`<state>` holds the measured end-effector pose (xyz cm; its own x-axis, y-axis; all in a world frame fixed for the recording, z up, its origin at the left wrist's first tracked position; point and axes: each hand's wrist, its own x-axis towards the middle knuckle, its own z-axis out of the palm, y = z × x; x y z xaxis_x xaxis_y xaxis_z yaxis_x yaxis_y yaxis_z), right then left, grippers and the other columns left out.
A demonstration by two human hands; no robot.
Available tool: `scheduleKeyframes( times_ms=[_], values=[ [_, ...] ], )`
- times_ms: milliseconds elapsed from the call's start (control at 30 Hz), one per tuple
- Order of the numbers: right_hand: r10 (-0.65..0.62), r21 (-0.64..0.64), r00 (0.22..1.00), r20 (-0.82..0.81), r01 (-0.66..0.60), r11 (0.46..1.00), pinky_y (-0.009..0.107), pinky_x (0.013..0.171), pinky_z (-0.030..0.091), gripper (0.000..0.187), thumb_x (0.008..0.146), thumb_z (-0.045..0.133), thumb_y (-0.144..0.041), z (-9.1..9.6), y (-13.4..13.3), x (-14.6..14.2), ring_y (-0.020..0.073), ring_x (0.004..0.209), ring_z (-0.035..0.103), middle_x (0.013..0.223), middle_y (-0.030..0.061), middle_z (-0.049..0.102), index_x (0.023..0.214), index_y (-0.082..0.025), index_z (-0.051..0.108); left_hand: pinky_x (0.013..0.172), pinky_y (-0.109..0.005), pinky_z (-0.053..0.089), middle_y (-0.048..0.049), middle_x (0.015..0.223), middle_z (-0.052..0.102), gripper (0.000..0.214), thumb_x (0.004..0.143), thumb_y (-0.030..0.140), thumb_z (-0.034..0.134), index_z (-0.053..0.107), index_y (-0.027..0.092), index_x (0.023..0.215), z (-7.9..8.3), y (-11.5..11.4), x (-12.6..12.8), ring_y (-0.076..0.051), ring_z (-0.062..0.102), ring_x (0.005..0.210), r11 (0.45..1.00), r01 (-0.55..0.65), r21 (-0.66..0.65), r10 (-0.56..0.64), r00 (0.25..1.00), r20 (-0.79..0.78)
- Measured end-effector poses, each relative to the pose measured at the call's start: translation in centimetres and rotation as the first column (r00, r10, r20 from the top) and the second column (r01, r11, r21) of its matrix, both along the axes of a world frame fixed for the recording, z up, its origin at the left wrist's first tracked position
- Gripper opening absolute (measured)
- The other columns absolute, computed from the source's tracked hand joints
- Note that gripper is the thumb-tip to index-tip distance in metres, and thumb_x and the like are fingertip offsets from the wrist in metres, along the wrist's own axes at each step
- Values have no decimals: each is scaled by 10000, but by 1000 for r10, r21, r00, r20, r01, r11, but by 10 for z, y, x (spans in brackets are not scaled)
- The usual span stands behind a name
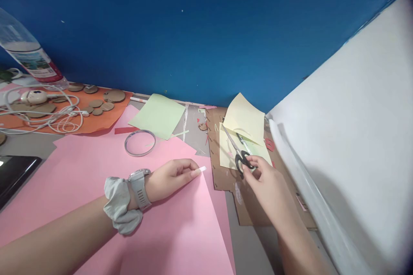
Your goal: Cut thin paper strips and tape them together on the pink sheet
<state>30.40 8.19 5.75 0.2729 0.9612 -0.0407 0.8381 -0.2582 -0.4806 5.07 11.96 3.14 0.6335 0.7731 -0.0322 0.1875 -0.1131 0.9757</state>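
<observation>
My left hand rests over a large pink paper sheet, its thumb and finger pinched on a small white strip. On that wrist are a watch and a grey-green scrunchie. To the right, my right hand closes its thumb and fingers on the black handles of a pair of scissors. The slightly parted blades point up and left over a pale yellow paper. Close by the scissors lies a pen, partly hidden.
Brown cardboard lies under the yellow papers. Left of it are a tape-like ring, green paper and cardboard discs on orange paper. White earphones, a bottle and a black device stand farther left. A blue wall closes the back.
</observation>
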Motion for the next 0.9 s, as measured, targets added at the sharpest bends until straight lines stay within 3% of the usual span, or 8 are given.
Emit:
scheduleKeyframes(
  times_ms=[67, 167, 233, 300, 433, 567, 700, 900],
  values=[
    [53, -53, 946, -320, -74, 996, 277, 583, 415, 289, 849, 498, -422, 0, -4, -10, 155, 595, 562, 743, 3, 617, 1058, -224, 519, 684, -209, 436, 4, 804, 597, 292, 927, 396, 426, 578, 159, 848, 0, 1, 0, -106, 515, 719, 1000, -25, 3, 25, 1000, 1],
    [101, -116, 690, -717, -260, 959, 241, 508, 415, 286, 873, 487, -432, 2, -11, -26, 88, 496, 473, 801, -11, 572, 1076, -230, 474, 671, -210, 428, 3, 797, 584, 286, 927, 393, 426, 574, 157, 860, 1, 4, -2, -108, 505, 714, 996, -92, 13, 92, 996, -4],
    [50, -189, 567, -822, -354, 916, 215, 446, 388, 329, 845, 546, -461, 3, -14, -30, 57, 450, 405, 790, -19, 539, 1062, -225, 472, 656, -211, 423, 2, 785, 569, 289, 922, 402, 432, 566, 155, 856, 2, 5, -3, -112, 494, 712, 992, -126, 17, 127, 992, -1],
    [-32, -280, 513, -858, -416, 865, 194, 401, 355, 383, 812, 591, -493, 4, -16, -29, 43, 416, 346, 685, -51, 477, 1052, -220, 470, 647, -210, 419, 3, 773, 556, 293, 919, 407, 437, 562, 153, 842, 3, 5, -3, -113, 485, 707, 990, -137, 16, 137, 991, 11],
    [-79, -347, 465, -882, -527, 775, 176, 366, 339, 520, 757, 568, -641, 1, -17, -20, 55, 430, 354, 611, -69, 401, 1042, -218, 464, 649, -203, 412, 9, 759, 554, 300, 918, 400, 446, 579, 152, 816, 3, 5, -3, -102, 484, 690, 996, -95, 6, 94, 995, 41],
    [65, -252, 409, -910, -673, 696, 191, 386, 381, 606, 659, 574, -744, -3, -17, -17, 55, 444, 402, 642, -56, 434, 893, -196, 467, 627, -200, 400, 11, 740, 541, 301, 916, 400, 451, 584, 147, 819, 3, 4, -4, -96, 472, 670, 998, -68, -11, 68, 996, 58],
    [143, -241, 407, -902, -751, 614, 175, 354, 298, 583, 687, 535, -750, -1, -19, -22, 35, 379, 334, 546, -89, 382, 821, -192, 433, 617, -206, 398, 7, 744, 536, 303, 908, 413, 460, 567, 144, 818, 2, 2, -3, -96, 462, 657, 998, -36, -44, 40, 996, 86],
    [156, -261, 447, -881, -734, 627, 170, 355, 249, 551, 702, 556, -716, 4, -23, -34, 32, 410, 275, 585, -88, 347, 836, -194, 443, 658, -238, 416, -13, 772, 540, 304, 897, 427, 459, 555, 147, 825, -6, 1, -1, -124, 479, 702, 998, -19, -55, 25, 994, 102]
  ],
)
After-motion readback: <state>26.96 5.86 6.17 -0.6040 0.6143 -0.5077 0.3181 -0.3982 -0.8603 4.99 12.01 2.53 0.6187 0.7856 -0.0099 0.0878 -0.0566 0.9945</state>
